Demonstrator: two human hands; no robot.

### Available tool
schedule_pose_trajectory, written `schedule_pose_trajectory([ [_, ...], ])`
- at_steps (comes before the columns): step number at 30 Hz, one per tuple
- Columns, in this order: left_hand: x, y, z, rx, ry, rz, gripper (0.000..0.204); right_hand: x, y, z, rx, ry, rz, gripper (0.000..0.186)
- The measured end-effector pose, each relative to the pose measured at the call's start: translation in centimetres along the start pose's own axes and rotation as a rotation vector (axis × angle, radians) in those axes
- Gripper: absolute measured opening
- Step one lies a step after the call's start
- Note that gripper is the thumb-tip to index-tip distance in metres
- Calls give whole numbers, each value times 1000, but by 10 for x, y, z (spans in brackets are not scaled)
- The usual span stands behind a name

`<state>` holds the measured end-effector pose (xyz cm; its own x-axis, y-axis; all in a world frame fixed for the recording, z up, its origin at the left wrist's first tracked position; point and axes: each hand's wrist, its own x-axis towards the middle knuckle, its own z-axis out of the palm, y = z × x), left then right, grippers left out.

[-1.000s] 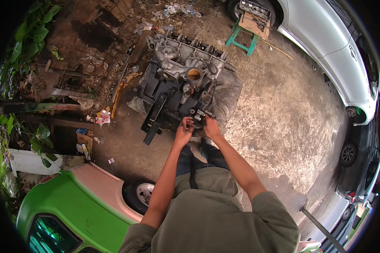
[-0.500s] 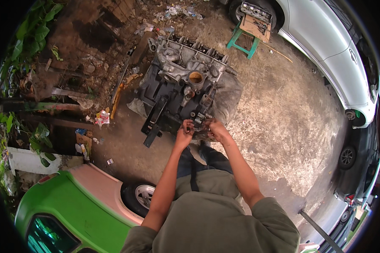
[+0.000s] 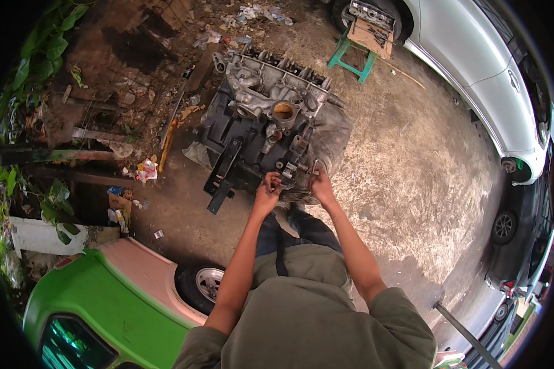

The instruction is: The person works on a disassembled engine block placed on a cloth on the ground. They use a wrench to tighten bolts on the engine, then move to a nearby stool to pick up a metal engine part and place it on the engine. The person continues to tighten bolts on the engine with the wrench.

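A large engine (image 3: 246,92) with a silvery metal top and a black lower block lies on a dirty greyish sheet (image 3: 332,129). My left hand (image 3: 269,186) has its fingers curled at the engine's near lower edge, beside a small metal fitting (image 3: 287,171); what it grips is hidden. My right hand (image 3: 320,184) is just to the right of that fitting, closed around a small metal object, perhaps a tool, too small to name. An open round port (image 3: 283,111) with an orange inside sits above both hands, and a long black bracket (image 3: 221,178) juts out at the left.
A green stool (image 3: 351,61) holding a board with metal parts stands behind the engine. A silver car (image 3: 468,49) and dark car (image 3: 511,203) line the right. A green and pink car (image 3: 123,307) is at lower left, debris and planks (image 3: 104,135) at left.
My right hand has shifted right along the engine's near edge, away from the small fitting, its fingers closed. My left hand has stayed at about the same spot.
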<state>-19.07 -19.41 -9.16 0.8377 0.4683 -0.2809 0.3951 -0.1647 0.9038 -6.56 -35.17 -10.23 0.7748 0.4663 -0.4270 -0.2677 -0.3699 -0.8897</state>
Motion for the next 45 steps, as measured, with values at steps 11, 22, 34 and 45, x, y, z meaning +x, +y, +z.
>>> schedule_pose_trajectory([
  [11,-5,6,-3,-21,-11,-10,34,-32,-7,41,-558,-136,-144,57],
  [22,-4,7,-3,-3,-3,3,31,-34,-14,56,-888,-155,-69,77],
  [34,-3,-1,-2,-56,-32,-37,33,29,-69,-5,-391,67,-292,14],
  [45,0,-6,-2,-44,-14,23,30,72,25,-3,489,76,458,21],
])
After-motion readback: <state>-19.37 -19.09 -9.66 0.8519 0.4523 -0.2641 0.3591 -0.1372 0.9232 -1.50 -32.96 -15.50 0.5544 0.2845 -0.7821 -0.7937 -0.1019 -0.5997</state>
